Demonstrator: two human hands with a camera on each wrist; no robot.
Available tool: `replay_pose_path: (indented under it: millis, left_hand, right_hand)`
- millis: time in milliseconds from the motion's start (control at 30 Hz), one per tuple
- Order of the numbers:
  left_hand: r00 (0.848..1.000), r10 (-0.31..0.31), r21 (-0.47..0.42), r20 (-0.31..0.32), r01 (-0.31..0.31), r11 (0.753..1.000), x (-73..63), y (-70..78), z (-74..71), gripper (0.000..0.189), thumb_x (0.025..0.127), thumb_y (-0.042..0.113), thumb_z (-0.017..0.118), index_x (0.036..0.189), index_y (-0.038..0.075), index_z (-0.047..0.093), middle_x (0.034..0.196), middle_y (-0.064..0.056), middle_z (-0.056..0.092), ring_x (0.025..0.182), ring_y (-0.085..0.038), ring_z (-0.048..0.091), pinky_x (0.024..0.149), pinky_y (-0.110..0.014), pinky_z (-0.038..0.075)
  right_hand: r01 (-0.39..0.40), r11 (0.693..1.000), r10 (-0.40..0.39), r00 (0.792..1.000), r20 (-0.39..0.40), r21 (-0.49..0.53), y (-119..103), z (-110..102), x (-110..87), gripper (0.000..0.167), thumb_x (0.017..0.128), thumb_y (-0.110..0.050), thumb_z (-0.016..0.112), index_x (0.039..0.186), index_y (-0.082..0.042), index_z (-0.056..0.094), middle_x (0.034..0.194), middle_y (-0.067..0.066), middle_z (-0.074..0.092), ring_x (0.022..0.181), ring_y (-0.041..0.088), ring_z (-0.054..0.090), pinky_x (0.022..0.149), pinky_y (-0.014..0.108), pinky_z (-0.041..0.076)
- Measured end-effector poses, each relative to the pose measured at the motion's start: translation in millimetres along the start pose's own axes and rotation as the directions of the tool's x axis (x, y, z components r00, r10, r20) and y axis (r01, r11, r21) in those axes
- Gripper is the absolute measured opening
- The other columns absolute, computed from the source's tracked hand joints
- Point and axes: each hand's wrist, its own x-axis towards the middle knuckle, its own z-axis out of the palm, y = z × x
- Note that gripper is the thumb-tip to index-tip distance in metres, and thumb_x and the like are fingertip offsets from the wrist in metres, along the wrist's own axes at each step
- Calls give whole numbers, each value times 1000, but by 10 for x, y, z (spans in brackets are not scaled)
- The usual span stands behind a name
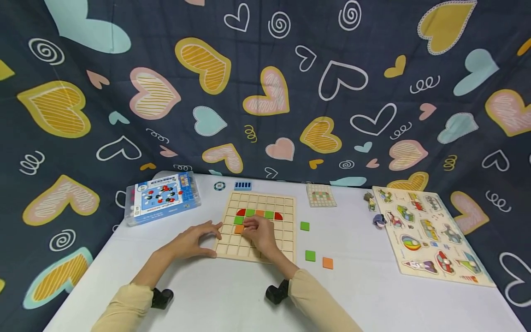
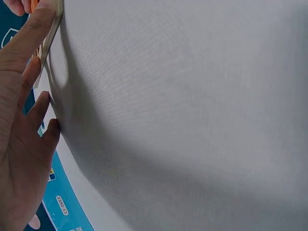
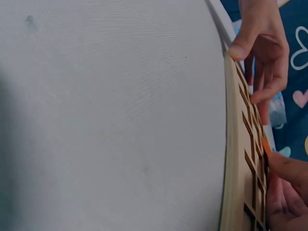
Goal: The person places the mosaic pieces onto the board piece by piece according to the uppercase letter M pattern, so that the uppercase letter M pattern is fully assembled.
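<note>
Touching the grid board (image 1: pixel 286 237), the left hand (image 1: pixel 191 240) is relaxed; the right hand (image 1: pixel 263 236) has an unclear grip. Only the head view shows green tiles (image 1: pixel 310 256).

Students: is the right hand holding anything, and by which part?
Cannot tell: the right hand is at the nearer orange tile on the board, any pinch hidden.

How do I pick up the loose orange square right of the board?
Try pinching the orange square by its near and far edges, from above and slightly from the right: it lies flat, so its edges seem the only grip, and a green square sits close on its left.
</note>
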Motion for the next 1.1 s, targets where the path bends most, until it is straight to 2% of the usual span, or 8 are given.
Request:
replay_pose_path:
  millis: [267, 433, 700, 900, 1100]
  left_hand:
    - [1000, 20, 9, -8, -20, 1000, -4, -25, 1, 37, 74, 31, 82, 104, 23, 62, 145, -13, 45, 136, -46, 29, 106, -66, 26]
    - [1000, 20, 3, -4, -20, 1000, 0, -31, 13, 37, 74, 31, 82, 105, 23, 62, 145, -13, 44, 136, -47, 28, 107, -66, 25]
    - [1000, 2, 0, 2, -2, 1000, -2, -22, 2, 37, 74, 31, 82, 105, 24, 62, 146, -12, 44, 137, -46, 28, 107, -66, 25]
    - [1000, -8, -4, -2, 8, 1000, 21, -10, 10, 38, 73, 31, 82, 105, 25, 62, 146, -11, 44, 137, -45, 28, 107, -66, 24]
    - [1000, 2, 2, -11, -2, 1000, -1, -5, 0, 38, 72, 30, 83, 104, 24, 62, 145, -12, 45, 137, -46, 29, 107, -65, 25]
  right_hand:
    - [-42, 999, 42, 997, 59, 12, -31, 15, 50, 26, 72, 11, 76, 96, 12, 66, 89, 21, 69, 76, 27, 70, 66, 17, 56]
    - [-79, 996, 77, 996, 49, 48, -40, 14, 47, 27, 72, 11, 76, 98, 11, 66, 90, 22, 69, 78, 29, 70, 67, 18, 56]
    - [-75, 993, 69, 995, 67, 89, -50, 9, 47, 25, 76, 10, 74, 99, 11, 65, 92, 23, 70, 81, 32, 71, 69, 21, 57]
    - [-112, 984, 99, 991, 95, 141, -43, -202, 10, 29, 79, 7, 72, 107, 12, 63, 99, 25, 68, 88, 35, 69, 73, 24, 58]
    - [-147, 973, 130, 986, 103, 177, 14, -593, -127, 31, 82, 7, 69, 111, 14, 60, 106, 29, 65, 95, 37, 67, 79, 28, 57]
